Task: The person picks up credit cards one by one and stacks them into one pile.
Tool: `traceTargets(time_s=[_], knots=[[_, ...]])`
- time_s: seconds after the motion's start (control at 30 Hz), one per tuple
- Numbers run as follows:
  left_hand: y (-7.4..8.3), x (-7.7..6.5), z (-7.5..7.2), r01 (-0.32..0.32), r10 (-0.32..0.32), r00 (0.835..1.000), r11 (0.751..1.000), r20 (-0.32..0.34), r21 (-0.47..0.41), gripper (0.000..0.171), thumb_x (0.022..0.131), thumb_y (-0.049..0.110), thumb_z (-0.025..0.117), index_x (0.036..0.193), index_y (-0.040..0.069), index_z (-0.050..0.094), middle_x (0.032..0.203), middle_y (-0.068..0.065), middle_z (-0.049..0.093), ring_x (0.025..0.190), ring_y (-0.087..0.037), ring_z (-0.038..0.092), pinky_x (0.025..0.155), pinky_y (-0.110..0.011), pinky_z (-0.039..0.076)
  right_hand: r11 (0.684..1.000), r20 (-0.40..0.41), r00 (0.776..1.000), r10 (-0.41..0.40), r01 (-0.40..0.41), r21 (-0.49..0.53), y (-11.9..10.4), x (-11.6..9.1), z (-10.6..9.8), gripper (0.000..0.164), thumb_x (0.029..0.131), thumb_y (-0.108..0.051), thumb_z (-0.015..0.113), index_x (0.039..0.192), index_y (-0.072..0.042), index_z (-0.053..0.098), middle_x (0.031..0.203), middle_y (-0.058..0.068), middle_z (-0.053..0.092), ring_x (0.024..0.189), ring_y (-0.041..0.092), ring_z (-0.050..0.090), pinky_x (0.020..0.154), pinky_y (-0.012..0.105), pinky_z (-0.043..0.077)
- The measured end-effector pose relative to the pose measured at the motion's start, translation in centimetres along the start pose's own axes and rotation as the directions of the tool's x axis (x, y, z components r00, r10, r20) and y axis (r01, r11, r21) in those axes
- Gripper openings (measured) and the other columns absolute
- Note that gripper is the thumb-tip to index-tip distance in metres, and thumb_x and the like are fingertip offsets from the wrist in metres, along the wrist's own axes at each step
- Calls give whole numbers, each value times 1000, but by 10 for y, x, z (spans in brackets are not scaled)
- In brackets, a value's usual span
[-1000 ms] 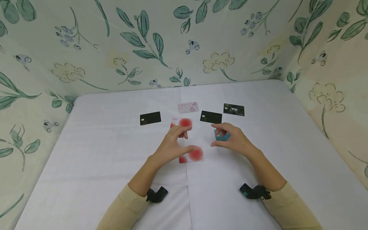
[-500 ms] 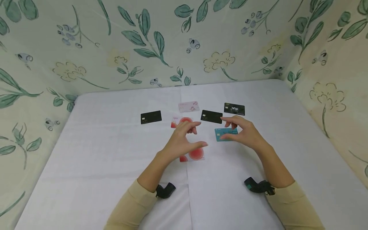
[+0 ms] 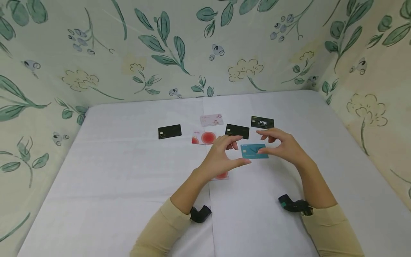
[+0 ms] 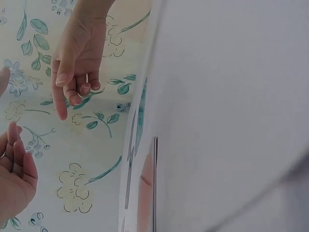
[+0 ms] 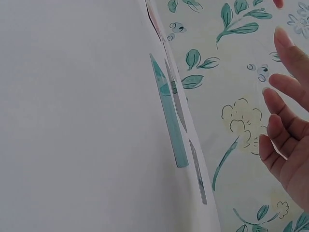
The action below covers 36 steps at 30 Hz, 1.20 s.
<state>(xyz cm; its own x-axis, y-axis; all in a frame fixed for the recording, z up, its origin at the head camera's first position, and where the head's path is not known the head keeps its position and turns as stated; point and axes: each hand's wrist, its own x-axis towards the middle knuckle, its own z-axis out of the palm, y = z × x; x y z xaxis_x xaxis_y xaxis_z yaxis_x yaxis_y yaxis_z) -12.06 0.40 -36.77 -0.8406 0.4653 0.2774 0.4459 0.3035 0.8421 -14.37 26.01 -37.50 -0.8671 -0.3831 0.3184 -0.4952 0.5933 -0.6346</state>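
Note:
My left hand hovers over the middle of the table, thumb and index finger apart with nothing between them. It partly covers a white card with red circles and reaches toward a teal bank card. To the right, my right hand is held in a similar C shape; its thumb overlaps the teal card's right end in the head view. A black card lies just beyond the left fingertips. In the left wrist view both hands show, the right hand above. The right wrist view shows the right hand's loosely bent fingers.
Behind lie a black "Vip" card, a pale pink card and another red-circle card. Farther left is a second plain black card. A white cloth covers the table, with leaf-patterned fabric behind it.
Both hands have moved right, the left one farther. The teal card, mostly hidden before, now shows between them, and the rear red-circle card is more exposed. The cards stay in place.

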Motion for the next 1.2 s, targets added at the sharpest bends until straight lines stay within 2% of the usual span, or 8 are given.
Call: traceTargets(time_s=[0.13,0.3,0.47,0.53,0.7,0.77,1.0,1.2], knots=[[1,5,10,-13,13,1000,1000,-17,5,68,74,31,81,132,14,51,97,3,51,98,-12,44,83,-26,44,1000,-18,1000,10,-10,8,4,-2,-4,63,66,-5,85,124,-4,61,97,0,56,84,14,41,64,24,36],[-1,8,20,-3,3,1000,1000,-30,4,63,76,32,79,131,16,53,97,3,53,99,-14,45,81,-32,46,999,-48,999,-4,6,39,11,-5,-8,59,67,-2,83,122,-3,63,95,-5,55,84,14,42,67,28,37],[2,6,23,-112,113,993,993,-22,38,59,76,28,80,127,10,57,96,1,56,98,-16,49,82,-30,47,999,-66,998,19,-16,40,17,-6,-9,56,68,1,81,121,-3,63,95,-5,54,83,15,41,68,29,37],[3,7,23,-117,118,993,992,-19,55,59,76,29,80,127,10,57,96,1,57,99,-18,50,82,-32,48,999,-70,997,28,-26,28,10,-6,-10,54,69,3,80,120,1,63,94,-4,54,82,18,41,67,27,37],[-8,12,30,53,-52,998,997,-27,51,62,77,36,78,130,15,55,100,2,56,101,-21,50,78,-26,45,998,-57,996,66,-65,21,-4,-7,-13,51,71,5,78,119,7,60,92,-1,53,80,20,41,65,24,35],[-13,14,33,106,-104,994,992,-37,73,64,77,39,77,132,16,54,102,4,55,103,-19,49,77,-23,42,997,-50,995,82,-81,18,3,-8,-12,52,72,4,78,120,6,60,91,-1,53,80,19,40,65,25,35],[-21,22,45,230,-225,973,952,-46,200,69,76,44,76,134,15,52,111,1,55,105,-17,46,78,-26,41,997,-13,997,71,-71,11,37,-9,-6,58,68,2,81,123,1,61,96,11,57,77,19,41,64,24,35],[-24,27,52,292,-289,956,910,-53,296,70,76,42,76,134,13,52,115,-5,54,105,-20,45,81,-31,40,991,48,990,131,-132,21,46,-9,-5,59,71,-13,83,126,-5,61,101,12,57,79,17,41,65,24,35]])
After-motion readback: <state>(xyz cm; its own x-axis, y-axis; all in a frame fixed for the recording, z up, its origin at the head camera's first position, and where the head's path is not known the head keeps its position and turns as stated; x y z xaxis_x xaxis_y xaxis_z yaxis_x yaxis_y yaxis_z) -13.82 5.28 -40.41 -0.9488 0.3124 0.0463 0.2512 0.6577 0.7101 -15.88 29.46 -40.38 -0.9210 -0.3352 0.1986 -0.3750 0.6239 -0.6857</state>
